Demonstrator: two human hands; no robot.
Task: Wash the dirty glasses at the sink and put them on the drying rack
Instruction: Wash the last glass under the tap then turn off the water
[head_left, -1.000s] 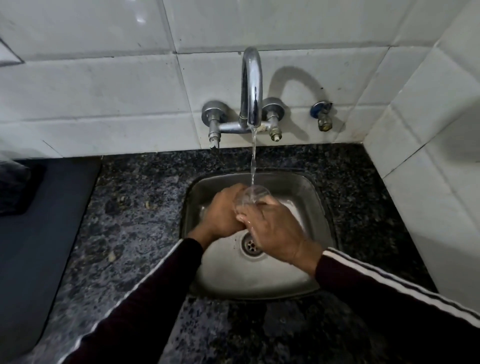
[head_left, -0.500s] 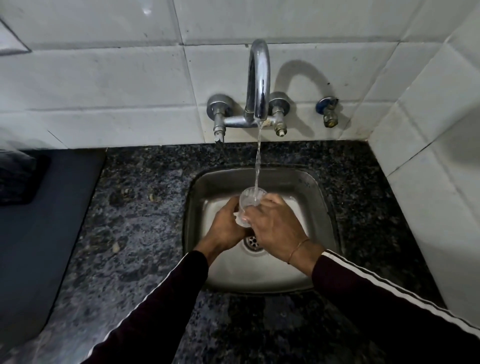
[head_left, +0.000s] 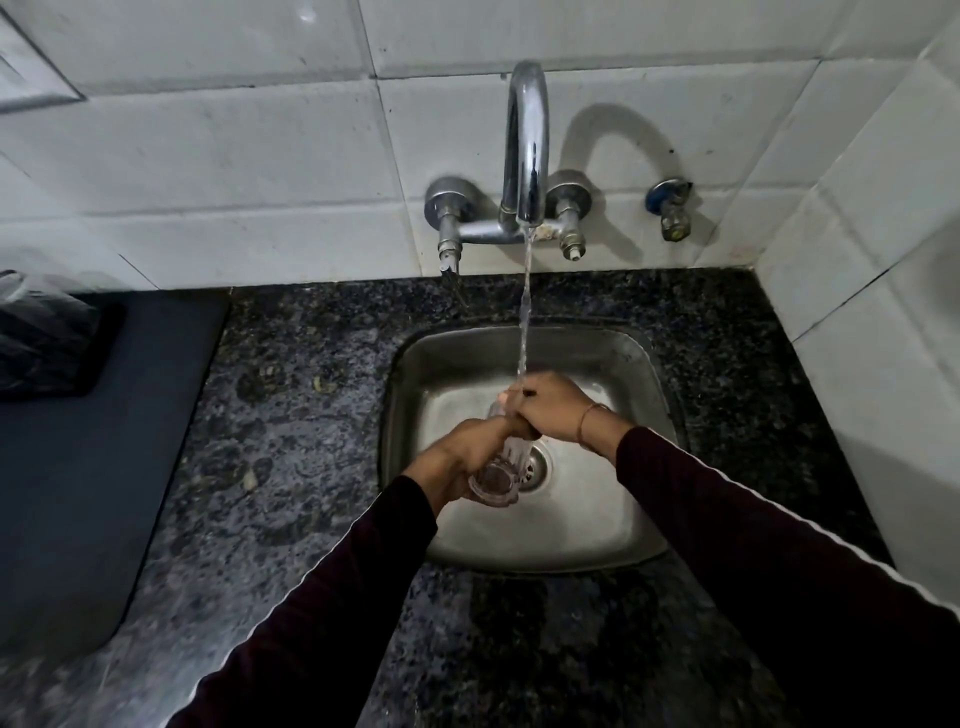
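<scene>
Over the sink (head_left: 644, 364), both the left hand (head_left: 470, 447) and right hand (head_left: 553, 410) grip the glass (head_left: 501, 470) under the tap (head_left: 527, 150).

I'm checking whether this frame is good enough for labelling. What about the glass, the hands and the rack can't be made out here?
Head view, the only one:
- Glass: its mouth and upper wall are hidden by the right hand and left hand; whether it is clean cannot be told.
- Right-hand fingertips: hidden at the glass mouth, so inside or outside is unclear.
- Drying rack: not identifiable anywhere in the frame.
- Dark object at the left edge: cut off and dim.
</scene>
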